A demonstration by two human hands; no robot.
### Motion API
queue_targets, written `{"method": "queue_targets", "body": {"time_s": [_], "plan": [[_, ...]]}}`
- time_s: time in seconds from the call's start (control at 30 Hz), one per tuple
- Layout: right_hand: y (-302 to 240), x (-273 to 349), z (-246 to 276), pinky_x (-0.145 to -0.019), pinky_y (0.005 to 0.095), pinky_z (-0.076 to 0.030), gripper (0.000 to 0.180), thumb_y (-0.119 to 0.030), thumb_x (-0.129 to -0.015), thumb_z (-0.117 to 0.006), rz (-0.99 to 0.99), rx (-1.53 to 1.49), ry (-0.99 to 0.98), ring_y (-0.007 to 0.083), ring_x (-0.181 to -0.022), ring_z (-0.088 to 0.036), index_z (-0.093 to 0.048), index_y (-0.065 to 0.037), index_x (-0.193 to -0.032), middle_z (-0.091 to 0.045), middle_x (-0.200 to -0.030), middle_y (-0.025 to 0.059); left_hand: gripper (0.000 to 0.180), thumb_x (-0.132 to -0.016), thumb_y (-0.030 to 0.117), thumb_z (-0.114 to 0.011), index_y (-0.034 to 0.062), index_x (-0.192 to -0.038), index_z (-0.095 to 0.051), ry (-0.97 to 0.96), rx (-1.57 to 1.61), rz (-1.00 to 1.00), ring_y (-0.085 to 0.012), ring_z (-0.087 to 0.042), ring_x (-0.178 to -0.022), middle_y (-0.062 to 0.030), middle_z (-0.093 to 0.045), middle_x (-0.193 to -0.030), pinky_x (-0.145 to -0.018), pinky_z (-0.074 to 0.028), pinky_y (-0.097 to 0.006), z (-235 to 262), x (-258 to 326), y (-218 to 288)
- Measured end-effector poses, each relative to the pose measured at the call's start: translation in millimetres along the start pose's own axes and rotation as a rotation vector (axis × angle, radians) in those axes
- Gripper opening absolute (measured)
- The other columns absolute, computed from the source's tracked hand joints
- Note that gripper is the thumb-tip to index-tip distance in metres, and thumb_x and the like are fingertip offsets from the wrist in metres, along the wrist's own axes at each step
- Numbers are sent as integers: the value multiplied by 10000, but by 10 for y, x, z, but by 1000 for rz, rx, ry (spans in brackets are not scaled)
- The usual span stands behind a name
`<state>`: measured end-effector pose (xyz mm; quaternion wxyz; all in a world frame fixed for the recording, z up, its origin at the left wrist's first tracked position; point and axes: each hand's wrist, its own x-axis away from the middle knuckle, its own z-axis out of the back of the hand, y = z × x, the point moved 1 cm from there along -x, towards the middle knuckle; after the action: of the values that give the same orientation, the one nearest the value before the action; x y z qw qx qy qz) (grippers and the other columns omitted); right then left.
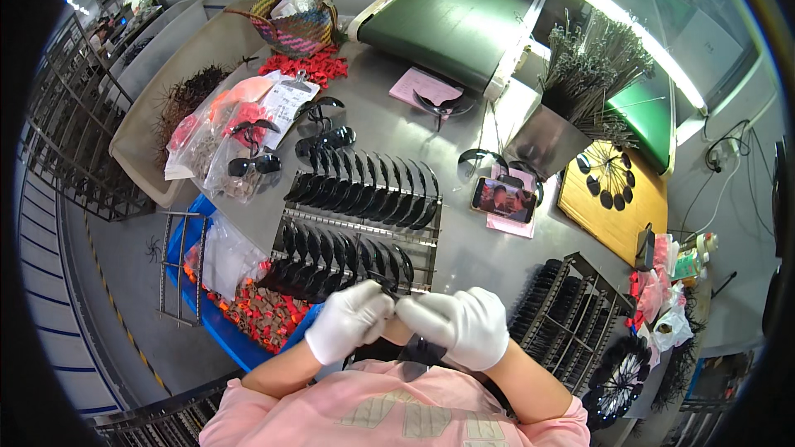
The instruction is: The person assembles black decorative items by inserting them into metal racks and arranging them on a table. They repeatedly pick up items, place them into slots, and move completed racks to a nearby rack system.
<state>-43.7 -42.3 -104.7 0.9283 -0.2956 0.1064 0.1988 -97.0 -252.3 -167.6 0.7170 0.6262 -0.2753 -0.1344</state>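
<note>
My left hand [351, 319] and my right hand [460, 324], both in white gloves, meet close to my chest. Their fingers are closed and pinch a pair of black sunglasses between them. A dark lens of these sunglasses [424, 351] hangs below my right hand; the rest is mostly covered by the gloves. Just beyond my hands stands a metal rack [358, 230] with two rows of glossy black curved sunglasses parts. The nearer row [341, 250] almost touches my left fingertips.
A blue bin [236, 346] of red and brown bits sits at the left. Beyond the rack lie bagged sunglasses [254, 164]. A phone [503, 199] rests to the right, near a wooden board [609, 199]. Another filled rack [571, 314] stands right; a green conveyor [451, 12] is at the back.
</note>
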Motion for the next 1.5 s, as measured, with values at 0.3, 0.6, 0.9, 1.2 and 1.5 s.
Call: {"method": "queue_targets", "body": {"time_s": [0.3,0.6,0.9,1.2,1.5], "plan": [[804,353,-376,-679,234,-544,457,-131,-1021,-593,-918,-1020,-179,86,-739,-624,-498,-98,-1467,-709,-988,34,364,-1046,136,-521,4,-1383,-555,1207,-721,-707,-245,-636,-1159,-163,-655,-1288,-997,-496,-365,1686,-90,1021],[863,174,-541,-691,322,-610,783,-176,-994,-618,-1022,-805,-379,160,-753,-700,-158,-10,-1605,-717,-982,144,278,-845,31,-716,47,-1122,-706,376,-834,-582,-321,-682,-1028,-139,-724,-1108,-932,-528,-408,827,-382,473],[951,-170,-274,-775,438,-562,637,-498,-996,-543,-868,-166,-722,326,-792,-734,-557,67,-1290,-733,-914,229,792,-847,498,-708,44,-1459,-494,-277,-1073,-702,-372,-493,-1349,-180,-514,-1483,-1109,-353,-549,-139,-656,10],[1958,-375,1266,-879,466,-522,223,-290,-950,-597,-609,356,522,387,-969,-655,-688,-98,-1018,-685,-962,179,752,-872,507,-679,5,-1409,-521,-180,-1068,-694,-433,-497,-1322,-249,-530,-1430,-1119,-367,-525,-205,-760,-32],[3152,-638,2386,-824,418,-573,125,-312,-829,-745,-994,979,334,309,-906,-719,-817,-222,-876,-750,-950,99,623,-843,522,-671,111,-1309,-627,-265,-1102,-792,-426,-457,-1354,-210,-496,-1408,-1100,-376,-539,-252,-686,74]]}}
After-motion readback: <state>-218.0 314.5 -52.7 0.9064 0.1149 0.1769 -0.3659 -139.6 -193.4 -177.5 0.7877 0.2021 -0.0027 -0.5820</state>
